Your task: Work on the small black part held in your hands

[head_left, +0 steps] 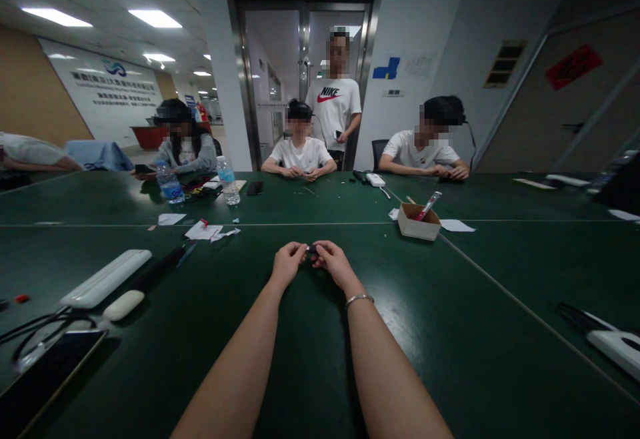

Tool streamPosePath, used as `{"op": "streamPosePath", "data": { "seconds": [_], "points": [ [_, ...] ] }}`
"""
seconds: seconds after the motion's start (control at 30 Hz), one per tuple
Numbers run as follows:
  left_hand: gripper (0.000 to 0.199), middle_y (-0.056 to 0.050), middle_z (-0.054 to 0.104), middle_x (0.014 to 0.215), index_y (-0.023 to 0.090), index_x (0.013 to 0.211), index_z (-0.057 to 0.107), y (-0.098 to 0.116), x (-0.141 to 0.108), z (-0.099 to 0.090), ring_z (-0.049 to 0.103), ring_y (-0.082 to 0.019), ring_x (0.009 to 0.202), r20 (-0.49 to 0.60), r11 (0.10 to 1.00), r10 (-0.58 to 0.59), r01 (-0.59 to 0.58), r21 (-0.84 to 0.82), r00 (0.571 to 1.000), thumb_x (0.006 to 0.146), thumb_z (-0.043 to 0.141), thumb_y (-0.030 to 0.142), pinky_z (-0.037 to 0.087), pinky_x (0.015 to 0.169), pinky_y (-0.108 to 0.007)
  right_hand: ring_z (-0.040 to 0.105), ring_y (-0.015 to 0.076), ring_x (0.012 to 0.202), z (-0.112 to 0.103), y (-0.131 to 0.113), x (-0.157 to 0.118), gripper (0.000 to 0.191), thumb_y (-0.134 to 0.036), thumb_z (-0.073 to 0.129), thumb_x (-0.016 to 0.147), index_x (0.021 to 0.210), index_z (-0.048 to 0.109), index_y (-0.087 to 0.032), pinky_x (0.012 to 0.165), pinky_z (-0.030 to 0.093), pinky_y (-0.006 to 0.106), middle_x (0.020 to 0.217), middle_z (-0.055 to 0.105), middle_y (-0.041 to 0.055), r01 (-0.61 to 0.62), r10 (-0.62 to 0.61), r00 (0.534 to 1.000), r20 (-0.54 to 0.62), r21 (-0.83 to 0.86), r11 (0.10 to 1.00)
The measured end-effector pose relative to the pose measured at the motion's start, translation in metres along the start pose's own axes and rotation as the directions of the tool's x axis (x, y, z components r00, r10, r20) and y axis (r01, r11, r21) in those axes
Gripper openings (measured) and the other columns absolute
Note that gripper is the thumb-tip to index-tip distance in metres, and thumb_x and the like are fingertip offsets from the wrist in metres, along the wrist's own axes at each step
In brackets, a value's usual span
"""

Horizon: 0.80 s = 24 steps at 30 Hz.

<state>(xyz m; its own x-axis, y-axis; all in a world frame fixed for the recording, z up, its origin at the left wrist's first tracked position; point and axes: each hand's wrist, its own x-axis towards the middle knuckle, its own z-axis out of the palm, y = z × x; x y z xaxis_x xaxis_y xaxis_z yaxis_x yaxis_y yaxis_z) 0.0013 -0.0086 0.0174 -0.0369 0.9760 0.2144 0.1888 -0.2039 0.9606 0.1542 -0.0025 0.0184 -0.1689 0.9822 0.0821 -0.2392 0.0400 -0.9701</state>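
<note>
Both of my hands meet over the green table point(320, 372) near the centre of the view. A small dark object point(311, 249) with a light end sits between my fingertips; it is too small to identify. My left hand point(290, 262) pinches its light end from the left. The fingers of my right hand point(333, 262) are closed on its dark end. A metal bracelet point(359, 301) circles my right wrist.
A cardboard box point(420, 227) stands beyond my right hand. Paper scraps point(204, 231), a white power strip point(107, 279), a white oval object point(124, 305) and a phone point(50, 375) lie left. Bottles point(229, 182) and several people are across the table.
</note>
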Motion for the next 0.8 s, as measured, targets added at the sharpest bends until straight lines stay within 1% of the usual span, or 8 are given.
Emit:
{"op": "streamPosePath", "data": {
  "seconds": [0.27,0.47,0.8],
  "points": [
    [0.037,-0.002,0.062,0.065,0.017,0.079,0.065,0.0017,-0.0010,-0.0018,0.056,-0.014,0.060,0.001,0.998,-0.010,0.010,0.056,1.000,0.076,0.056,0.052,0.043,0.059,-0.026,0.056,0.0098,0.049,-0.0002,0.0003,-0.0003,0.036,-0.041,0.071,0.068,0.093,0.062,-0.017,0.053,0.048,0.026,0.063,0.062,-0.0013,0.008,-0.008,1.000,0.009,-0.022,1.000],
    [0.039,-0.001,0.061,0.063,0.017,0.074,0.064,0.0052,-0.0031,-0.0022,0.055,-0.014,0.060,-0.022,0.993,-0.011,0.014,0.114,1.000,0.077,0.053,0.054,0.042,0.059,-0.025,0.057,0.0099,0.052,0.0004,-0.0009,-0.0014,0.035,-0.039,0.071,0.069,0.095,0.062,-0.017,0.053,0.048,0.025,0.067,0.064,-0.0002,0.015,-0.014,1.000,0.011,-0.050,0.999],
    [0.043,-0.002,0.061,0.064,0.017,0.075,0.064,0.0091,-0.0057,-0.0019,0.055,-0.015,0.060,-0.042,0.991,-0.054,0.058,0.117,0.998,0.077,0.051,0.058,0.041,0.058,-0.025,0.057,0.0102,0.052,0.0024,-0.0060,-0.0054,0.035,-0.035,0.072,0.067,0.095,0.063,-0.017,0.055,0.049,0.026,0.069,0.065,0.0003,0.033,-0.031,0.999,0.025,-0.075,0.997]
  ]
}}
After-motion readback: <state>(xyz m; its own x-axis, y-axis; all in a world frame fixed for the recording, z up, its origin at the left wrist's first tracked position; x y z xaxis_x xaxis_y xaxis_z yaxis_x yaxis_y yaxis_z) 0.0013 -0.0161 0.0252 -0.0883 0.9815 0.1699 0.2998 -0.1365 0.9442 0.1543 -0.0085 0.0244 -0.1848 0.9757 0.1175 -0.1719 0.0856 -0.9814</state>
